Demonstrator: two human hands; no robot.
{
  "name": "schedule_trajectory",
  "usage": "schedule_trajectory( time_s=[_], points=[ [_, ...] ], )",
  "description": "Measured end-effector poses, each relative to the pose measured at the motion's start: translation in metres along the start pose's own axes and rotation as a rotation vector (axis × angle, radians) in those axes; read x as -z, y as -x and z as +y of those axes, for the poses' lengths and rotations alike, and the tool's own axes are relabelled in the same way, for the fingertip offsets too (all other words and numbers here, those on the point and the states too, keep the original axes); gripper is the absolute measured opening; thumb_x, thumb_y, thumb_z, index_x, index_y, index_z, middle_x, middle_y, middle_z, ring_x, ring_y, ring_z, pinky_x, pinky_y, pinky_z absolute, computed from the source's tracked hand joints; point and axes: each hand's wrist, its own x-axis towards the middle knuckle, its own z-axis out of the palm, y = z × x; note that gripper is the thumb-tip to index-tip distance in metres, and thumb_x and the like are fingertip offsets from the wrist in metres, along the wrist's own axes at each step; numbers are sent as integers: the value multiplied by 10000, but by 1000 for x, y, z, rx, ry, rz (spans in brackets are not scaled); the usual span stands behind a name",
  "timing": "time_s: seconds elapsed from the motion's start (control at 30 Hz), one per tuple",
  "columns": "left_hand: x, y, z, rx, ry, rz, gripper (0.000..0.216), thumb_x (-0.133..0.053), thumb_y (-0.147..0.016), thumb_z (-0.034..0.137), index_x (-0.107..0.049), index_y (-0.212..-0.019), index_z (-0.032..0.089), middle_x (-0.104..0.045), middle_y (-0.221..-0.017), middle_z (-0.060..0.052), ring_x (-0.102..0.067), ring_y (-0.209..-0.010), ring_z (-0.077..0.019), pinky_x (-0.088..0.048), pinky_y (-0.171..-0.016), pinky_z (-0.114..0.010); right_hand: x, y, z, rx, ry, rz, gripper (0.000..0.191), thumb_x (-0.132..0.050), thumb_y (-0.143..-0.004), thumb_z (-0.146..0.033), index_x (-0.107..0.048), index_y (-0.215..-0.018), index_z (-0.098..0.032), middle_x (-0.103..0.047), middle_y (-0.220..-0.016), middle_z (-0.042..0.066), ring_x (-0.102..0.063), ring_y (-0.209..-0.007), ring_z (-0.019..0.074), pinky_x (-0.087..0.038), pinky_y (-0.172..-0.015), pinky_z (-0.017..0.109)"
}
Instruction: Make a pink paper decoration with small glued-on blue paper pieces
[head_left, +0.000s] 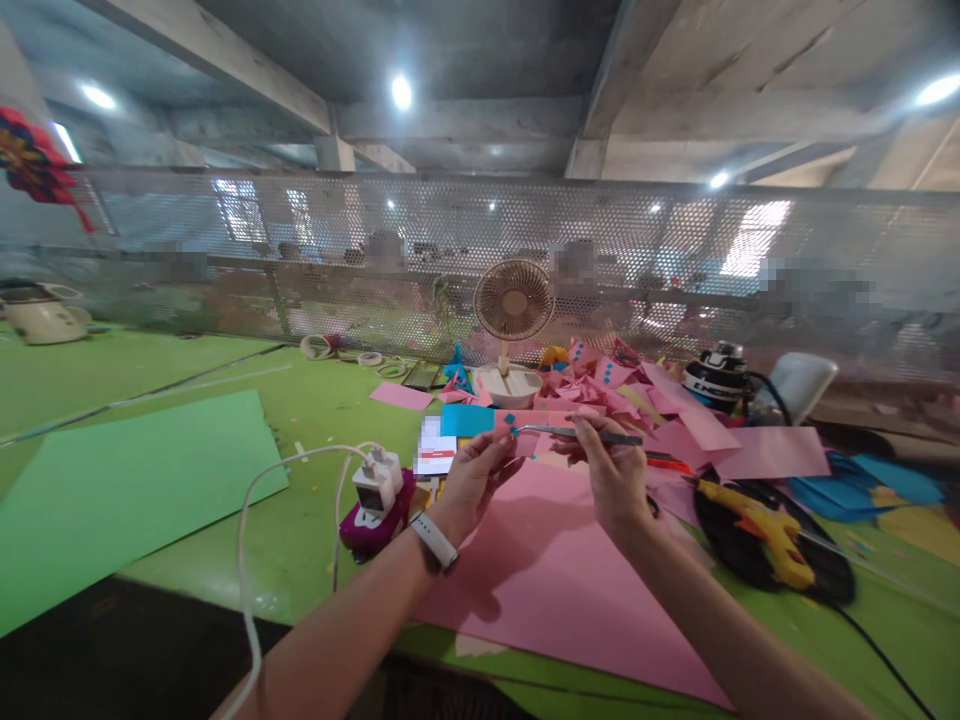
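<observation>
Pinched in my left hand (pixel 480 475) is a pink paper piece (pixel 536 440) with small blue diamond shapes on it. My right hand (pixel 611 465) grips a pair of metal tweezers (pixel 585 432), held nearly level. The tweezers' tip is at a small blue shape by my left fingertips; whether it is clamped is too small to tell. Beneath both hands lies a large pink sheet (pixel 555 570). Just behind my left hand are a blue paper strip (pixel 466 420) and a phone with a lit screen (pixel 435 447).
A yellow glue gun (pixel 772 530) rests on a black dish at right. White chargers (pixel 377 480) sit on a purple power strip, trailing a cable. A small fan (pixel 514 305) stands behind, beside heaped pink paper scraps (pixel 600 385). A green sheet (pixel 150 480) lies left.
</observation>
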Motion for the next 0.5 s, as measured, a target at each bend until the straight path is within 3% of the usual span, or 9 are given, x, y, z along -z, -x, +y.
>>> schedule_trajectory(
  time_s=[0.5],
  points=[
    [-3, -2, -2, 19, 131, 89, 175, -749, -639, 83, -618, -736, 146, -692, -735, 10, -656, -687, -97, -551, -714, -213, -5, 6, 4, 5, -30, -3, 194, -607, -788, -360, -581, -833, -173, -666, -587, -9, -671, -575, 163, -480, -496, 221]
  ],
)
